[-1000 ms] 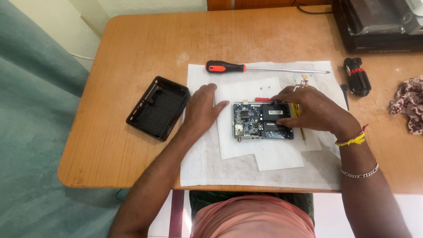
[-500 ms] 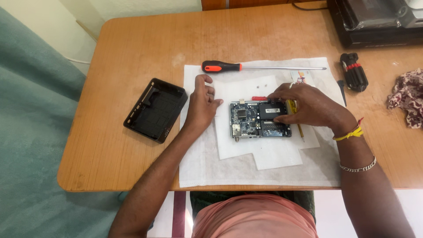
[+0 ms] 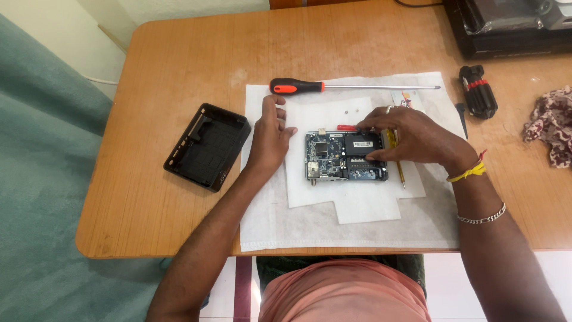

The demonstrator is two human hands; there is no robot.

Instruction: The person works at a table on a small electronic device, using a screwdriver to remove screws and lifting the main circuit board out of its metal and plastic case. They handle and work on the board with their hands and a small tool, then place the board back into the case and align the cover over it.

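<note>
At the far left a grey-green curtain (image 3: 42,197) hangs beside the wooden surface (image 3: 179,59). One black plastic case half (image 3: 207,146) lies open side up on the bare wood, apart from everything else.

Just right of it starts a white cloth (image 3: 333,229), with two smaller white paper sheets (image 3: 357,206) stacked on top of it. The left hand (image 3: 270,137) rests flat on the cloth and the edge of the paper, fingers (image 3: 268,107) released and spread, holding nothing; its thumb points at the circuit board but stops just short of it.

One long screwdriver (image 3: 298,87) with a black and orange handle lies across the top of the cloth, its thin shaft pointing right.

One blue circuit board (image 3: 333,158) sits in the middle of the paper, with a black square part on its right half and a silver plug at its lower left corner. One small red piece (image 3: 346,127) lies just above it. Two tiny screws (image 3: 351,110) lie on the paper near the screwdriver shaft.

The right hand (image 3: 417,140) covers the right end of the board, fingers curled down and pinching the black part between fingertips and thumb. A thin yellow tool (image 3: 398,170) lies partly under this hand.

Further right lie one black tool set (image 3: 476,92) with a red band, one patterned cloth (image 3: 551,125) and, at the top, one black box (image 3: 506,30).
</note>
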